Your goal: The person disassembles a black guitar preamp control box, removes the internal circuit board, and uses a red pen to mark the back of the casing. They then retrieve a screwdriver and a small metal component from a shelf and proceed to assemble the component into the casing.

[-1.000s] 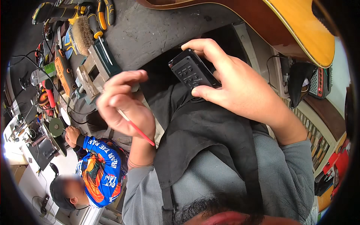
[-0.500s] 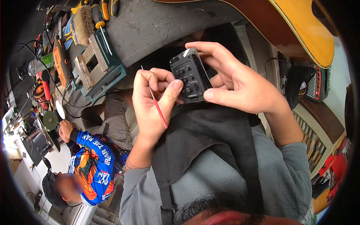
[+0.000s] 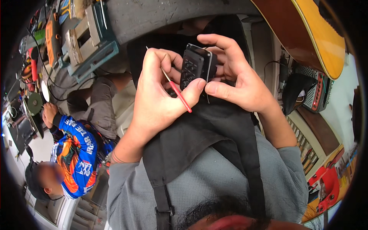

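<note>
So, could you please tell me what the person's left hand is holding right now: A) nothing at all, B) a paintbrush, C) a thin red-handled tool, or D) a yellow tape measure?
C: the left hand pinches a thin red-handled tool beside the small black box that the right hand holds.

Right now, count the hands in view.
3: left hand holding a red-handled tool, right hand gripping the black module, a co-worker's hand lower left. Others may be hidden.
</note>
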Motion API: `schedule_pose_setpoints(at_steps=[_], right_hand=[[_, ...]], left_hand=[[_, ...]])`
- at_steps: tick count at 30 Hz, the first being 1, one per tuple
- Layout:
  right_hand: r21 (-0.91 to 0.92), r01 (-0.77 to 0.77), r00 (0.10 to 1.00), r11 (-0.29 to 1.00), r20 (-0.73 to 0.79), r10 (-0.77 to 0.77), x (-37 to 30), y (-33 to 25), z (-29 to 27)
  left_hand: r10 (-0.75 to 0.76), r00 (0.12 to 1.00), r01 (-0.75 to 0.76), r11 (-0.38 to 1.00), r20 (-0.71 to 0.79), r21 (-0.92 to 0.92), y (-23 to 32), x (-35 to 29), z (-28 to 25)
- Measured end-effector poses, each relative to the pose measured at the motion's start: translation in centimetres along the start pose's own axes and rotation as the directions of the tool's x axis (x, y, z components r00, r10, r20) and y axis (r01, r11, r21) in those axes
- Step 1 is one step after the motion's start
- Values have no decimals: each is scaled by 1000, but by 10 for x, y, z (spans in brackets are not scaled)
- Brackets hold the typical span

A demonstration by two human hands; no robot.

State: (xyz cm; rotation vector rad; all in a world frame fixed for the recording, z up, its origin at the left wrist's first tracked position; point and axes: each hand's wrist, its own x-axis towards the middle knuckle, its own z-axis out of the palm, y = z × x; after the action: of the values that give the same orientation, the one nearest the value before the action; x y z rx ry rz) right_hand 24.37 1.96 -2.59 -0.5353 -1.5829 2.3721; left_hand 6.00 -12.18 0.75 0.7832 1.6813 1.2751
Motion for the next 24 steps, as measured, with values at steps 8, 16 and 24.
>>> schedule_pose_setpoints(at_steps=[8, 16, 24], right_hand=[[4, -26, 998, 1000, 52, 26, 0, 20, -17], [169, -53, 992, 984, -102, 71, 4, 17, -6], [641, -115, 993, 759, 100, 66, 3, 31, -26]], left_hand=[[77, 989, -111, 947, 124, 300, 3, -5, 3], [140, 984, -167, 941, 110, 294, 6, -7, 5], [285, 949, -296, 953, 134, 70, 6, -11, -7]])
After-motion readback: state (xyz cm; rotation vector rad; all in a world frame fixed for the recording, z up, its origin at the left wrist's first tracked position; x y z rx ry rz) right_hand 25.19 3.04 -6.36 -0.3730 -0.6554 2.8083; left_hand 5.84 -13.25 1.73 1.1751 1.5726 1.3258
